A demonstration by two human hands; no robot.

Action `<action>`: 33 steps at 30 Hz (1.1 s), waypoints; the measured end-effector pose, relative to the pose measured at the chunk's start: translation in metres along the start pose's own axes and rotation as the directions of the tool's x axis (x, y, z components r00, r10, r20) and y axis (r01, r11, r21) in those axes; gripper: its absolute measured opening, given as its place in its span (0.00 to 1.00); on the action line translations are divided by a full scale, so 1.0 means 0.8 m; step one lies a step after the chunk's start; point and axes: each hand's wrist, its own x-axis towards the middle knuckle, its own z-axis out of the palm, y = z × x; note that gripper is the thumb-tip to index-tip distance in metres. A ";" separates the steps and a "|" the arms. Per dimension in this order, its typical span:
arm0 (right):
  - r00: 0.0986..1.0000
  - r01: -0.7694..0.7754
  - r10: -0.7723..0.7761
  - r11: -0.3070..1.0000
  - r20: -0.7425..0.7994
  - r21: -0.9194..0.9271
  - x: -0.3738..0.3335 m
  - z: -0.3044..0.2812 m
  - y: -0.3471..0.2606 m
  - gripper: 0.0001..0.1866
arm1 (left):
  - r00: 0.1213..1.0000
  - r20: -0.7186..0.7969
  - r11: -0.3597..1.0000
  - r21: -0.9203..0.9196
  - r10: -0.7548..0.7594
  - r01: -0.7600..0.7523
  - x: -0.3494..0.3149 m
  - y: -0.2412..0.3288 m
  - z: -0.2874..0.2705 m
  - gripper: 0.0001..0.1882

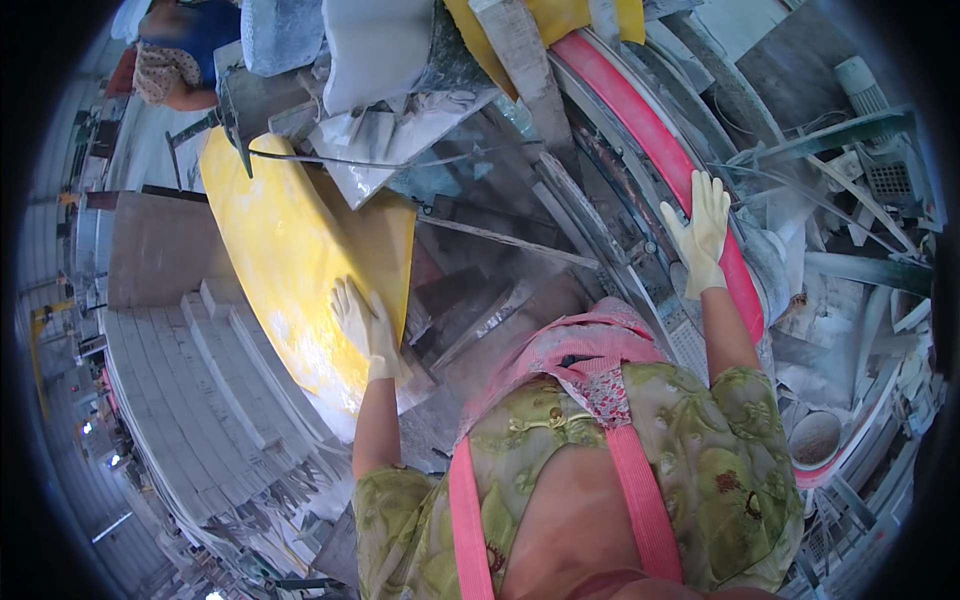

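Observation:
My left hand [362,318], in a cream glove, lies flat with its fingers out on a glossy, curved yellow panel [285,255] streaked with white. The panel leans at my left. On the other side, my right hand [702,232], gloved the same way, rests with thumb and fingers apart on a long, curved, pinkish-red strip [640,110]. This strip runs from the top middle down along my right side with a pale rim beside it. Neither hand grips anything that I can see.
Grey planks [190,385] are stacked at the left. A brown board [155,250] stands behind them. White sheet pieces [375,50] and dusty beams crowd the far side. A person [185,60] is at the upper left. A round bucket [815,438] sits at the lower right among scraps.

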 end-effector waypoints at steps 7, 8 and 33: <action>1.000 0.015 -0.015 1.000 -0.021 0.008 0.000 0.001 0.001 0.46 | 1.000 -0.003 1.000 -0.008 -0.005 0.005 0.001 0.002 0.000 0.30; 1.000 0.013 -0.013 1.000 -0.014 0.005 -0.001 0.001 0.001 0.46 | 1.000 -0.001 1.000 -0.007 -0.002 0.002 0.001 0.002 0.000 0.30; 1.000 0.000 0.000 1.000 0.002 -0.006 0.001 0.000 0.001 0.46 | 1.000 -0.007 1.000 -0.020 -0.010 0.010 0.001 -0.002 0.002 0.30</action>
